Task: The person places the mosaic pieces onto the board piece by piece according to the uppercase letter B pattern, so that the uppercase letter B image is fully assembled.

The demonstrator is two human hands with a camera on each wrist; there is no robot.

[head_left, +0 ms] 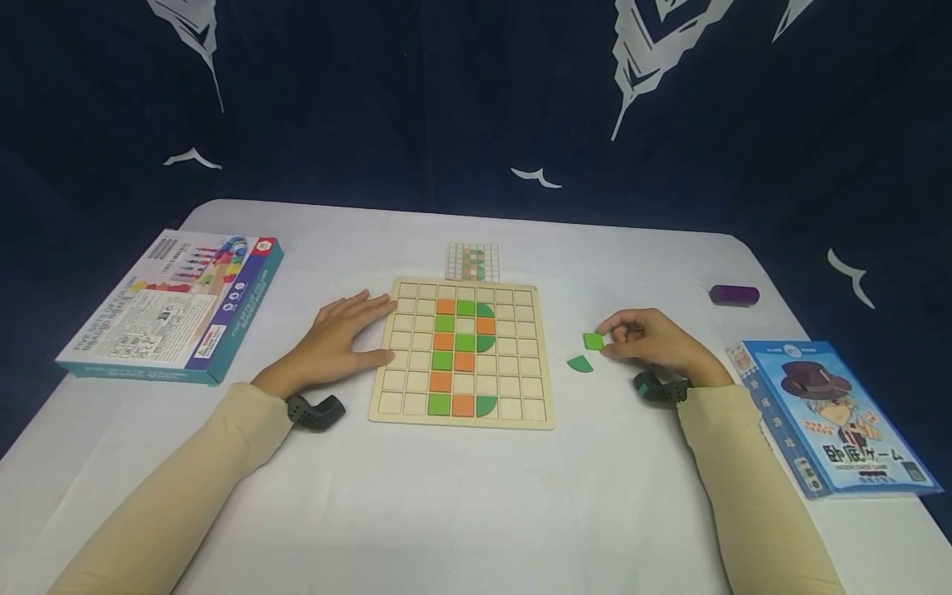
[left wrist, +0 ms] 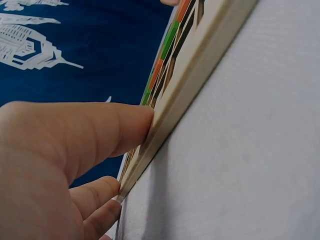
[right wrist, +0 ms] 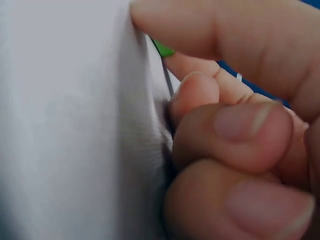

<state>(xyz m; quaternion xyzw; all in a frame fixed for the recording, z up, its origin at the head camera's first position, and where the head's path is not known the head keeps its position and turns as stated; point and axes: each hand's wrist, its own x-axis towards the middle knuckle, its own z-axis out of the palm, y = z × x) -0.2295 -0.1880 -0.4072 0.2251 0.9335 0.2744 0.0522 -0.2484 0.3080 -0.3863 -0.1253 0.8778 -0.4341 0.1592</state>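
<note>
A wooden grid board (head_left: 509, 384) lies mid-table, with orange squares (head_left: 464, 362), light green squares (head_left: 440, 403) and dark green quarter-circles (head_left: 486, 405) set in its cells. My left hand (head_left: 335, 340) spreads along the board's left side; its thumb and fingertips touch the edge, as the left wrist view also shows. Right of the board, my right hand (head_left: 645, 337) pinches a light green square tile (head_left: 592, 341) between thumb and index finger, down at the table; the other fingers curl inward. In the right wrist view only a sliver of this tile (right wrist: 163, 49) shows. Close by lies a dark green quarter-circle tile (head_left: 580, 364).
Behind the board is a small pattern card (head_left: 473, 262) with a coloured grid. A flat game box (head_left: 178, 302) lies at the left, a blue box (head_left: 840, 421) at the right. A purple object (head_left: 734, 295) sits at the back right. Dark cloth hangs beyond the white table.
</note>
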